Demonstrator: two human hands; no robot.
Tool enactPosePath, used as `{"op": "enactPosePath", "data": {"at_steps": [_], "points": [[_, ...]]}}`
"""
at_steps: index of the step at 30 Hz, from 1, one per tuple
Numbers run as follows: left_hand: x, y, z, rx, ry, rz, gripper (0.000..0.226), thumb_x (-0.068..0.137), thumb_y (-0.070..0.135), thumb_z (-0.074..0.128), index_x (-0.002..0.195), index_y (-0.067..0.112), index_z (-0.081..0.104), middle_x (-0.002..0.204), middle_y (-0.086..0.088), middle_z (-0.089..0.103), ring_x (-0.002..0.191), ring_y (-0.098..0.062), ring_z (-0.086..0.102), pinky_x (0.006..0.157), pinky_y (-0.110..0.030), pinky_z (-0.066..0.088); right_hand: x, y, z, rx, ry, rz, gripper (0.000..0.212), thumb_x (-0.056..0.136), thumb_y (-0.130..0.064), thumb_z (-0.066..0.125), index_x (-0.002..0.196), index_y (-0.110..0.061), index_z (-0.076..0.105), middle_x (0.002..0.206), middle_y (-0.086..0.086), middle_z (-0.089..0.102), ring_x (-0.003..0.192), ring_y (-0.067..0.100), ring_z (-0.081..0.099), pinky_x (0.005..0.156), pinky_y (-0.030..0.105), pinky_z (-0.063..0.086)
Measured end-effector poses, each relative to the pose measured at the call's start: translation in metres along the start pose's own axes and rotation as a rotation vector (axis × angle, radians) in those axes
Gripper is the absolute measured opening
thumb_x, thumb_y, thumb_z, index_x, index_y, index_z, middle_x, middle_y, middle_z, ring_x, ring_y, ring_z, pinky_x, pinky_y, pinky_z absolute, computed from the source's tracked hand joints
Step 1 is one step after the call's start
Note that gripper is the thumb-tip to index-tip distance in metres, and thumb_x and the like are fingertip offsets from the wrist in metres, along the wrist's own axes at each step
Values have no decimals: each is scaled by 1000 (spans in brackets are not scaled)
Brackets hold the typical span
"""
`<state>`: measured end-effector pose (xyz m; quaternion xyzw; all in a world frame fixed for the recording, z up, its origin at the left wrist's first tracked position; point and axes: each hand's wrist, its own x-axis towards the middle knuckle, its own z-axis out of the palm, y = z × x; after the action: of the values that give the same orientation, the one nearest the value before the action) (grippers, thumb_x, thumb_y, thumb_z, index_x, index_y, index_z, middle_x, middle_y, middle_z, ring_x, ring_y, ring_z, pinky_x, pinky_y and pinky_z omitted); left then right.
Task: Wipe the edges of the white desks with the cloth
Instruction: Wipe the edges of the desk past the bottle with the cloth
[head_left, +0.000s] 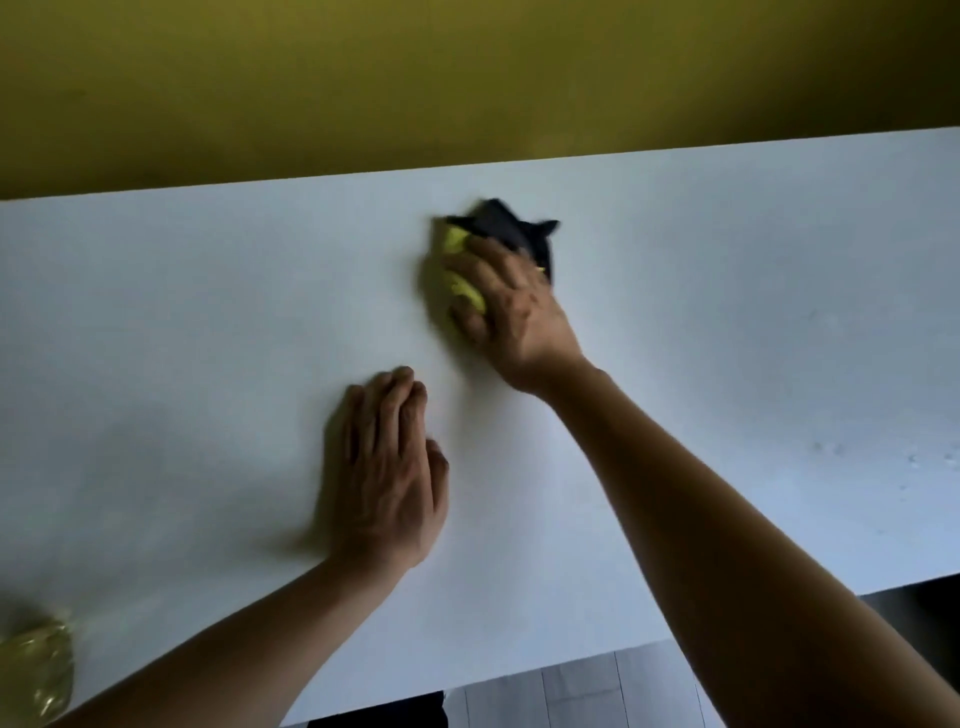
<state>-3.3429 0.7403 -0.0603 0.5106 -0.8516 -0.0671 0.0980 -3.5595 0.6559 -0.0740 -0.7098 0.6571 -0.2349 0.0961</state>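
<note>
A white desk (208, 322) fills the middle of the view, its far edge running along a yellow wall. A bunched cloth (498, 228), yellow on one side and dark on the other, lies on the desk a little short of the far edge. My right hand (511, 306) lies over the cloth and presses it onto the desk, with its fingers curved over the yellow folds. My left hand (387, 473) rests flat on the bare desk, nearer to me and left of the cloth, fingers straight and together.
A yellowish, blurred object (36, 670) stands at the desk's near left corner. The yellow wall (467, 78) rises right behind the far edge. Grey floor (571, 691) shows below the near edge. A few small specks (831, 449) mark the desk at the right.
</note>
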Motion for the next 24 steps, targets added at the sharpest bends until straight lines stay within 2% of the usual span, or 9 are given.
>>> {"op": "enactPosePath", "data": {"at_steps": [3,6,9,13,15,18,22,24], "points": [[5,-4,-4,-43,-4,-17,50,91,19,46,137,1,57,147,-17,53,138,-41,49,118,-55,34,-15,58,-28,-34,154,258,45,100,-38,49,137,-14,58,145,14,51,136,36,45,114,47,34],[28,-8,-9,-73,4,-4,46,86,20,47,128,6,59,135,-17,56,121,-44,54,106,-51,39,-29,111,-67,-88,198,468,54,98,-44,41,142,-14,53,149,14,47,138,35,41,117,44,30],[68,-21,-6,-72,-16,18,54,88,23,47,140,7,54,150,-17,49,135,-44,48,115,-53,35,-22,129,-80,-77,208,635,62,95,-49,34,147,-18,46,154,12,40,144,33,32,121,45,23],[91,-31,0,-37,-27,8,59,95,29,41,149,5,47,160,-18,40,148,-41,38,126,-54,21,-10,110,-68,-101,305,768,65,90,-48,32,143,-16,50,152,15,42,145,33,32,121,47,19],[90,-28,2,-14,-8,0,57,98,29,40,149,5,48,161,-17,40,150,-39,35,127,-54,19,5,94,-56,-173,279,706,62,90,-45,36,137,-10,56,146,19,48,138,40,39,118,48,24],[90,-26,2,-14,-8,12,55,99,26,41,150,5,48,162,-17,39,152,-38,33,127,-54,18,40,50,-24,-144,166,460,56,91,-43,44,133,-9,60,142,21,51,129,46,45,112,51,32],[91,-26,3,22,-4,14,55,99,22,44,150,3,48,157,-20,45,150,-40,36,126,-55,20,85,-16,18,-11,-12,124,58,90,-47,44,135,-14,61,145,17,51,137,39,43,117,53,26],[92,-27,5,32,-3,15,54,98,21,43,148,2,49,151,-22,49,148,-40,38,126,-55,21,98,-32,25,35,-69,30,56,91,-46,45,135,-16,61,146,14,52,139,34,43,121,49,22]]}}
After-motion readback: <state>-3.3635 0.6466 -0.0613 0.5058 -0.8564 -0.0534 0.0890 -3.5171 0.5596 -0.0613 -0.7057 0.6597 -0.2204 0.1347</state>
